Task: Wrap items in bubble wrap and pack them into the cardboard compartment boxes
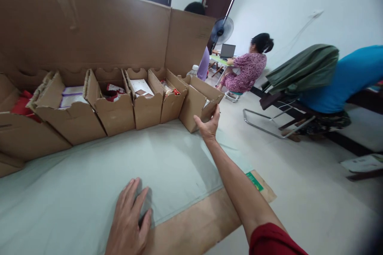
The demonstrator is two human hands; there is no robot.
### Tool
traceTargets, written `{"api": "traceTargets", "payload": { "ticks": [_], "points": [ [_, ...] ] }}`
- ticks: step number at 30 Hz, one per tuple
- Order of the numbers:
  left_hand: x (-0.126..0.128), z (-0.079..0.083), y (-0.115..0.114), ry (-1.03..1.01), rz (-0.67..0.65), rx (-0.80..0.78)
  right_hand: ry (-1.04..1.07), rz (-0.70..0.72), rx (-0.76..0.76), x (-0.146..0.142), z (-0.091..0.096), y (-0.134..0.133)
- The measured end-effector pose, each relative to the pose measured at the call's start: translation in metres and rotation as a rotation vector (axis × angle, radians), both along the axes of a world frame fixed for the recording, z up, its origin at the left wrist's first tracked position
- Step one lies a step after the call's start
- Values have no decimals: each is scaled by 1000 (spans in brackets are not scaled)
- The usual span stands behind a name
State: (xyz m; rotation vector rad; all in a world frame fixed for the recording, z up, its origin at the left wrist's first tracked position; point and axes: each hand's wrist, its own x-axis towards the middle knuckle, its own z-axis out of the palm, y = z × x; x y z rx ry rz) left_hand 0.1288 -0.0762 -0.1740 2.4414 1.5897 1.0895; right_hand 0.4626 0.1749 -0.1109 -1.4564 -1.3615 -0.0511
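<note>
My right hand (209,122) reaches far forward and grips the front corner of the rightmost cardboard bin (197,101), thumb on the front wall and fingers over the rim. My left hand (129,220) lies flat, fingers spread, on the pale green cloth (89,175) near the front edge, holding nothing. A row of several open cardboard bins (115,103) stands along the back of the cloth, holding white and red packets. A tall cardboard wall (98,28) rises behind them.
Brown cardboard sheet (197,223) shows under the cloth at the front right. A person in a patterned top (247,71) sits at a laptop beyond; another person in blue (344,79) leans at right. A metal chair frame (269,123) and a fan (223,30) stand nearby.
</note>
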Motion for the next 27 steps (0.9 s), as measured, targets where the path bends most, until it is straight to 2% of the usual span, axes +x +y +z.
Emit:
{"api": "traceTargets", "payload": {
  "ticks": [3, 9, 18, 21, 24, 27],
  "points": [
    [-2, -2, 2, 22, -7, 52, 9, -60, 49, -8, 1, 22],
    [-6, -8, 3, 99, -44, 33, -2, -38, -6, -9, -3, 49],
    [1, 6, 4, 67, -24, 86, -21, -60, -7, -16, -7, 74],
    [1, 6, 4, 68, -19, 78, -18, -6, -27, -16, -8, 69],
    [1, 6, 3, 65, -10, 71, -21, 33, -33, -11, -9, 50],
    [1, 5, 3, 62, -20, 63, -44, 3, 8, -14, 3, 28]
  ]
}}
